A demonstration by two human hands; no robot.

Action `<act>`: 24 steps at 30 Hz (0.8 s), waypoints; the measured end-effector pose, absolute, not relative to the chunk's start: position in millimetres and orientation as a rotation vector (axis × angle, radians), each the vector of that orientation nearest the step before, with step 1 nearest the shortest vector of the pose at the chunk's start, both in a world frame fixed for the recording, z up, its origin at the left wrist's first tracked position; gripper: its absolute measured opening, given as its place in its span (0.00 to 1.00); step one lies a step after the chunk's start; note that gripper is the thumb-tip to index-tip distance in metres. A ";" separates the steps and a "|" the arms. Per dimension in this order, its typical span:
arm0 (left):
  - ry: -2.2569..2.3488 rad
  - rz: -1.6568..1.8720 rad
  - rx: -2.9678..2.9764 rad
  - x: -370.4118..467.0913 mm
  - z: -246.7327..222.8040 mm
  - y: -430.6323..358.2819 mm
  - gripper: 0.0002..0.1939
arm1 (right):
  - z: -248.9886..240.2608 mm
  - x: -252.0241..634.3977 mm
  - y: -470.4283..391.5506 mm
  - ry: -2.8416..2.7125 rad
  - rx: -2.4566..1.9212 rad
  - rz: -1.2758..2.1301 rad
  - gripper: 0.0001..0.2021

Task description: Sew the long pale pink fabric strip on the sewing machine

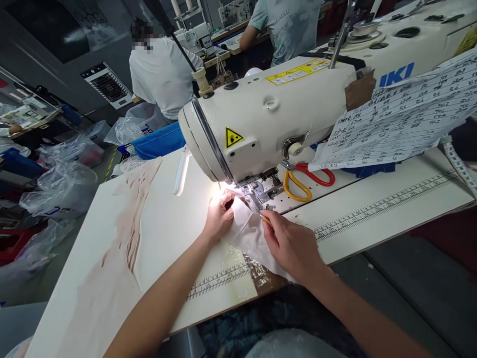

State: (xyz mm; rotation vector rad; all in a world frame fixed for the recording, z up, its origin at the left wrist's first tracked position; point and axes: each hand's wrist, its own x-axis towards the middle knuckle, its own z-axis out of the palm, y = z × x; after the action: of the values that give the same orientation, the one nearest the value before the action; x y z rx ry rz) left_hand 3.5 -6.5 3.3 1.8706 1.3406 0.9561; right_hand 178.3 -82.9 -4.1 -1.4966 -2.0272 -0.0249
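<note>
The cloth point(248, 231), white and creased, lies at the front edge of the table point(175, 221), its upper end at the needle end of the machine point(268, 119), which stands at 12 o'clock of it. The left hand point(219, 214), at 10 o'clock of the cloth, pinches its upper edge under the lamp's glare. The right hand point(292, 243), at 4 o'clock, grips a slim tool point(255, 205), its metal end aimed at 10 o'clock, over the cloth; it appears to be tweezers, though its small size leaves this uncertain.

The scissors point(303, 169), with 1 yellow and 1 red handle, lie at 1 o'clock of the right hand. The paper point(387, 119), handwritten, hangs at 2 o'clock. The beige fabric point(115, 233) is spread at 9 o'clock of the left hand. Behind, 2 co-workers point(160, 79) sit near 11 and 12 o'clock.
</note>
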 end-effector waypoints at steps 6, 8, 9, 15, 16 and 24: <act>1.346 0.951 1.910 4.3 4.1 -7.0 0.05 | -5.5 177.8 -81.2 -2.016 -1.509 -0.027 0.13; 1.326 0.954 1.924 4.9 4.0 -6.8 0.04 | -6.2 177.1 -80.6 -2.030 -1.512 -0.003 0.14; 1.317 0.952 1.925 5.3 3.6 -6.6 0.04 | -6.6 176.7 -80.4 -2.033 -1.513 0.004 0.14; 1.383 0.913 2.005 7.2 1.2 -5.4 0.03 | -8.4 174.9 -80.4 -2.011 -1.500 -0.038 0.14; 1.411 0.901 2.030 7.6 1.6 -5.3 0.02 | -8.4 175.1 -80.4 -2.005 -1.492 -0.039 0.14; 1.505 0.872 2.101 7.2 3.4 -5.1 0.06 | -5.9 177.8 -80.7 -2.008 -1.522 0.011 0.14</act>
State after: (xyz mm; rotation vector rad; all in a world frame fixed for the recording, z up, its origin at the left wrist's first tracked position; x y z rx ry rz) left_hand 7.2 -5.1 3.4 2.1011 1.5053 0.8719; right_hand 177.8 -80.7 -5.9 -1.5221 -2.0084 0.0111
